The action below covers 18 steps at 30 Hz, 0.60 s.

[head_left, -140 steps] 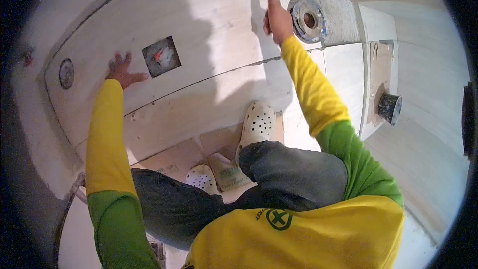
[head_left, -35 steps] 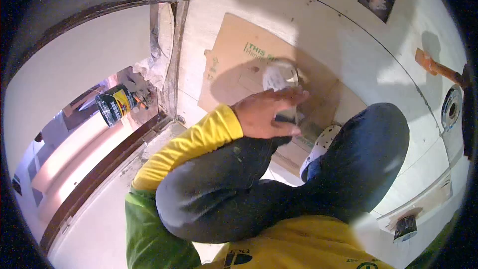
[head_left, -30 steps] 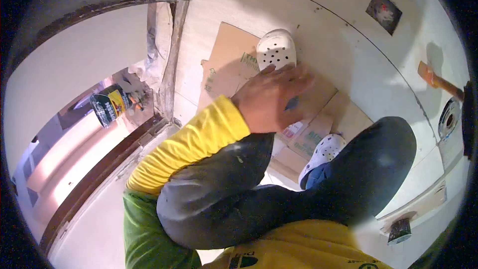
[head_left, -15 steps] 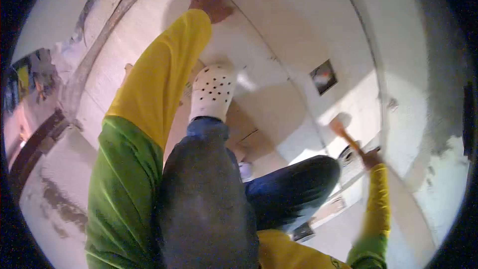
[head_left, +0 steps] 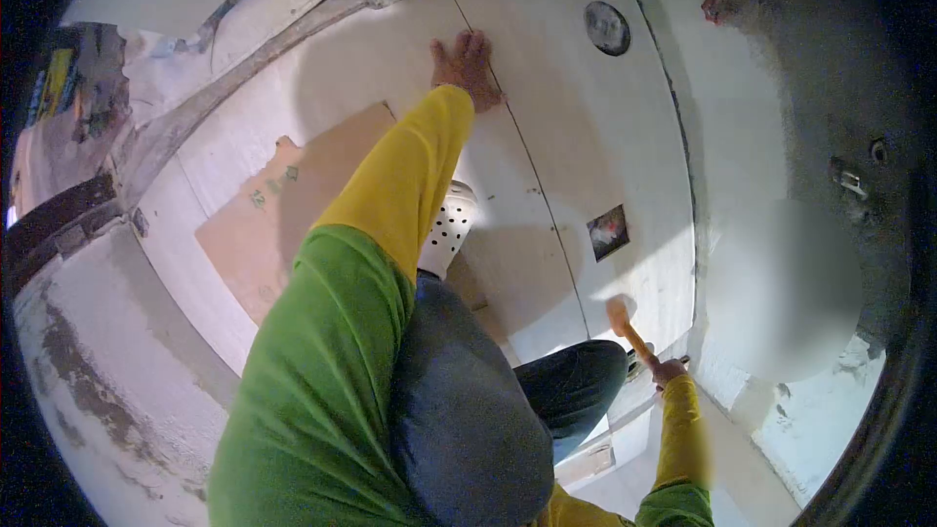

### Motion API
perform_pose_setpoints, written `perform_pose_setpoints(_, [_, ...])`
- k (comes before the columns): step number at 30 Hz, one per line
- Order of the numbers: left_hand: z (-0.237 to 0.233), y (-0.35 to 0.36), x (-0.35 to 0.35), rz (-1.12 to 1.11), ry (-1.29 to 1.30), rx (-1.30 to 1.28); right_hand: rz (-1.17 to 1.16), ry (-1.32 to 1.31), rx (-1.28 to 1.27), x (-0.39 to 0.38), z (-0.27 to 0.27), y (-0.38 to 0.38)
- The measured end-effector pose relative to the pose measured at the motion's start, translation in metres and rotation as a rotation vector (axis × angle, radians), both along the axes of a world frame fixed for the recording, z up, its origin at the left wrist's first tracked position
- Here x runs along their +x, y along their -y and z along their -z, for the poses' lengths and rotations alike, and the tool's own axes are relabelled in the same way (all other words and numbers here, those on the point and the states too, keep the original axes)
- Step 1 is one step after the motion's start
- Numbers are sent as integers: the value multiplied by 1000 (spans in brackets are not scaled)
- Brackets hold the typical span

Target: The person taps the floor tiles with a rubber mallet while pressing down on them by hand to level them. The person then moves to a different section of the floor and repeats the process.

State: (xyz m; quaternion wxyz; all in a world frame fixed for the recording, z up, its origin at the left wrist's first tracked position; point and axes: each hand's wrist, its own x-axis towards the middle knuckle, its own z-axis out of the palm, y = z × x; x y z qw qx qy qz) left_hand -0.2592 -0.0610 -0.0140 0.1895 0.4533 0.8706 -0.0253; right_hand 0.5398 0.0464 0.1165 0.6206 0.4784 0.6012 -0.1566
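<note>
My left hand (head_left: 467,70) lies flat on the large pale floor tiles (head_left: 527,49), its fingers spread beside a dark joint between two of them. My right hand (head_left: 670,372) is wrapped round the handle of a mallet (head_left: 636,340) with an orange handle and a reddish head. The mallet head is at the tile surface, just below a square cut-out (head_left: 608,232); whether it touches cannot be told. Between my arms, a white clog (head_left: 449,229) on my foot rests on the floor, partly hidden by my left sleeve.
A brown cardboard sheet (head_left: 264,224) lies on the tiles to the left. A round hole (head_left: 607,27) shows in the far right tile. A rough wall (head_left: 742,127) runs along the right side. Cluttered items (head_left: 73,78) stand at the far left.
The view has shifted, bringing more of the cardboard and the round hole into sight. My left hand stays flat on the tiles, and my right hand still grips the mallet.
</note>
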Motion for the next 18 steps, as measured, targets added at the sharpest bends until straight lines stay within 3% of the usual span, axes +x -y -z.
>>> perform_pose_setpoints(2, [-2, 1, -3, 17, 14, -23, 71, 108, 171, -7, 3, 5])
perform_pose_setpoints(5, [-3, 2, -2, 20, 43, 1, 272, 166, 298, -99, -35, 21])
perform_pose_setpoints(9, [7, -5, -4, 5, 32, 17, 242, 106, 309, -106, -38, 22])
perform_pose_setpoints(12, [13, -8, -1, 19, 16, -18, 276, 214, 389, -118, -42, 16])
perform_pose_setpoints(14, [11, -14, 5, 32, 2, -10, 345, 102, 305, -117, -48, 2])
perform_pose_setpoints(16, [1, -12, 8, 22, -3, -47, 249, 80, 233, -143, -59, -35])
perform_pose_setpoints(18, [-6, -10, 13, 53, -6, -40, 544, -260, 388, -213, -88, -25])
